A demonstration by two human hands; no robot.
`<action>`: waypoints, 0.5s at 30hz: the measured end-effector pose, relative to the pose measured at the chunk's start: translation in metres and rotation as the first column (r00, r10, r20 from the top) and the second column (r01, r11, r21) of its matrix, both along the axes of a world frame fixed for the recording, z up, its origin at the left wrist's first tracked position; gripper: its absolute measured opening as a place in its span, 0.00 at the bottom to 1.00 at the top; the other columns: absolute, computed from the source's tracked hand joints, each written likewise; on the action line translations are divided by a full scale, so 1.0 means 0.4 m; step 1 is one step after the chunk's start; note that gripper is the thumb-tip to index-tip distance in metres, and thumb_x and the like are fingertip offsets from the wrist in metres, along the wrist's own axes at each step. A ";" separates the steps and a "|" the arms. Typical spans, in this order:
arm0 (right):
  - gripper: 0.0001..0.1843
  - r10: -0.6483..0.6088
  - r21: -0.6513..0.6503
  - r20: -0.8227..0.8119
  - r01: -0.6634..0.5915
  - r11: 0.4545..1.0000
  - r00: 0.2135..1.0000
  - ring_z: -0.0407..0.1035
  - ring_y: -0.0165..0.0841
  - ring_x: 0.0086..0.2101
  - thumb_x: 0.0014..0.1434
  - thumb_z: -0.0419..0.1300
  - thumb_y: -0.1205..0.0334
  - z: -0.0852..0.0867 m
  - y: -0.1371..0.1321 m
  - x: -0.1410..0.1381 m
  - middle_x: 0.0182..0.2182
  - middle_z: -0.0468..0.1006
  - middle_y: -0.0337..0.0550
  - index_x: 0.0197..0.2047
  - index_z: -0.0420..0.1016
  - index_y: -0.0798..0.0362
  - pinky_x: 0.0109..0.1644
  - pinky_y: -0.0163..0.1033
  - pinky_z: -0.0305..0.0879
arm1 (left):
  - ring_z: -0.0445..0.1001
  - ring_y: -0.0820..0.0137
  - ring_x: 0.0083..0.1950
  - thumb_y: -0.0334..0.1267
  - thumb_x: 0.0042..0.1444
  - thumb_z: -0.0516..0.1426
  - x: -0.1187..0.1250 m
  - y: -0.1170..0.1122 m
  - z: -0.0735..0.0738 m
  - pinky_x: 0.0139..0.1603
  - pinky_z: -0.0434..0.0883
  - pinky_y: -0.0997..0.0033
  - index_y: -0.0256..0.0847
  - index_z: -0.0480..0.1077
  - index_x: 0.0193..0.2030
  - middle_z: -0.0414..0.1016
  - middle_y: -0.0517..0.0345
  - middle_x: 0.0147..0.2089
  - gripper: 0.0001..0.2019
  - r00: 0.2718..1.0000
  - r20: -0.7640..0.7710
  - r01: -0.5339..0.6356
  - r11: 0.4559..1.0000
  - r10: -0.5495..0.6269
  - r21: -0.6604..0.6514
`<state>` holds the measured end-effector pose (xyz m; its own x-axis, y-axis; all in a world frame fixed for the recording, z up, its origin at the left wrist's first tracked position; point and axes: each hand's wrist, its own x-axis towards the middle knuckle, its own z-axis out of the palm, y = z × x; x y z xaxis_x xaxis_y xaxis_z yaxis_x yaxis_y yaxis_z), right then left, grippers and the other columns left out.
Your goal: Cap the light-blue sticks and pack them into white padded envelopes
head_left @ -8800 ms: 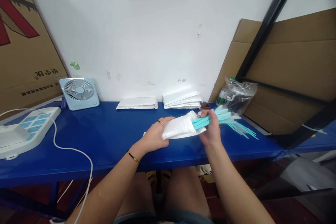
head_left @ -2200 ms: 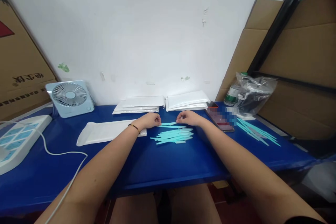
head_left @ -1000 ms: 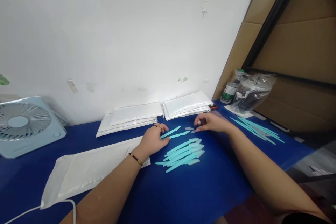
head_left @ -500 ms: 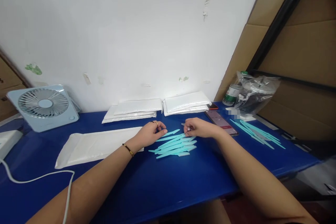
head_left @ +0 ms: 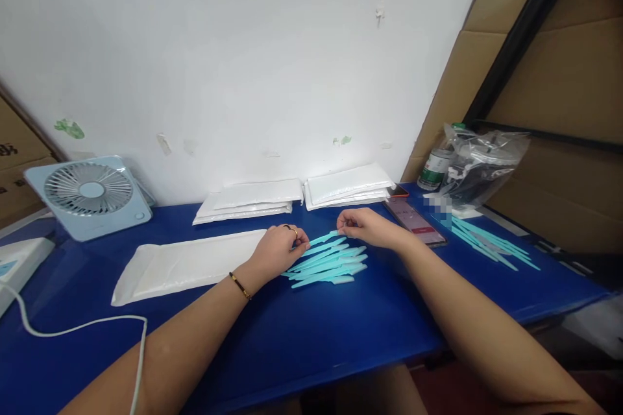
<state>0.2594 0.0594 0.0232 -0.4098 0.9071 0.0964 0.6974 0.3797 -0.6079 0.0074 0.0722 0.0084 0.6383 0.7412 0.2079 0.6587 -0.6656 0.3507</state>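
Observation:
Several turquoise eyebrow razors (head_left: 325, 265) lie in a loose, fanned pile on the blue table, their handles mostly pointing left. At the back of the pile, one eyebrow razor (head_left: 323, 238) spans between my hands. My left hand (head_left: 285, 248), closed, pinches its handle end. The fingertips of my right hand (head_left: 360, 228) are closed at its other end, where the blade part is hidden. Under and behind my left hand lies a flat white padded mailer (head_left: 185, 264). A second group of turquoise razors (head_left: 487, 243) rests farther right.
Two stacks of white mailers (head_left: 248, 198) stand against the wall. A phone (head_left: 413, 222), a bottle (head_left: 433, 172) and a clear plastic bag (head_left: 479, 172) are at the right. On the left are a blue fan (head_left: 92, 198) and a white cable (head_left: 87, 323).
My right hand has moved slightly up and left to the razor at the back of the pile. My left fingers have closed on that razor's handle. The view has shifted slightly.

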 end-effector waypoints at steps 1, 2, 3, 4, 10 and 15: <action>0.08 -0.001 -0.023 -0.035 0.000 1.000 0.999 0.62 0.27 0.26 0.55 0.56 0.59 -0.002 0.001 0.003 0.24 0.69 0.37 0.34 0.72 0.54 0.29 0.32 0.57 | 0.70 0.68 0.36 0.43 0.58 0.52 0.001 0.000 -0.001 0.35 0.62 0.70 0.44 0.72 0.34 0.74 0.59 0.33 0.10 1.000 -0.005 -0.006 1.000 0.006 -0.001; 0.08 0.002 -0.057 -0.075 -0.006 0.998 0.997 0.62 0.27 0.26 0.55 0.57 0.59 -0.004 0.003 0.008 0.24 0.69 0.37 0.35 0.72 0.55 0.29 0.32 0.57 | 0.70 0.68 0.37 0.42 0.58 0.51 0.003 0.001 -0.002 0.35 0.62 0.70 0.44 0.72 0.35 0.74 0.59 0.33 0.10 1.000 -0.004 -0.012 1.000 0.012 0.000; 0.09 0.006 -0.096 -0.117 -0.018 0.995 0.993 0.63 0.27 0.26 0.54 0.57 0.58 -0.006 0.006 0.013 0.25 0.70 0.38 0.35 0.72 0.55 0.30 0.32 0.58 | 0.70 0.67 0.37 0.42 0.58 0.51 0.005 0.001 -0.003 0.35 0.62 0.70 0.44 0.72 0.35 0.74 0.59 0.34 0.09 1.000 0.001 -0.016 1.000 0.016 0.001; 0.10 0.009 -0.134 -0.155 -0.030 0.991 0.988 0.63 0.27 0.26 0.54 0.57 0.57 -0.009 0.008 0.019 0.25 0.70 0.38 0.35 0.71 0.55 0.30 0.32 0.59 | 0.70 0.67 0.38 0.41 0.58 0.51 0.008 0.000 -0.004 0.36 0.62 0.70 0.44 0.72 0.35 0.74 0.59 0.34 0.09 1.000 0.005 -0.018 1.000 0.018 0.002; 0.11 0.040 -0.243 -0.237 -0.099 0.965 0.971 0.63 0.27 0.26 0.52 0.60 0.56 -0.006 0.014 0.043 0.25 0.70 0.38 0.34 0.71 0.56 0.32 0.34 0.60 | 0.69 0.67 0.40 0.41 0.59 0.51 0.021 -0.003 -0.013 0.41 0.62 0.68 0.44 0.72 0.35 0.74 0.59 0.35 0.10 0.999 -0.009 -0.032 0.999 0.032 0.009; 0.13 -0.021 -0.232 -0.228 -0.033 0.972 0.973 0.64 0.28 0.27 0.50 0.60 0.54 0.002 0.026 0.081 0.26 0.72 0.39 0.33 0.72 0.56 0.33 0.34 0.60 | 0.69 0.67 0.39 0.42 0.59 0.50 0.001 0.015 -0.023 0.39 0.62 0.68 0.42 0.71 0.34 0.74 0.59 0.33 0.10 0.997 -0.005 -0.071 0.997 0.071 -0.009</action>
<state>0.2917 0.0696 0.0240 -0.4073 0.9129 -0.0262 0.5284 0.2121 -0.8221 0.0078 0.0782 -0.0008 0.5852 0.7863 0.1984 0.7056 -0.6142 0.3533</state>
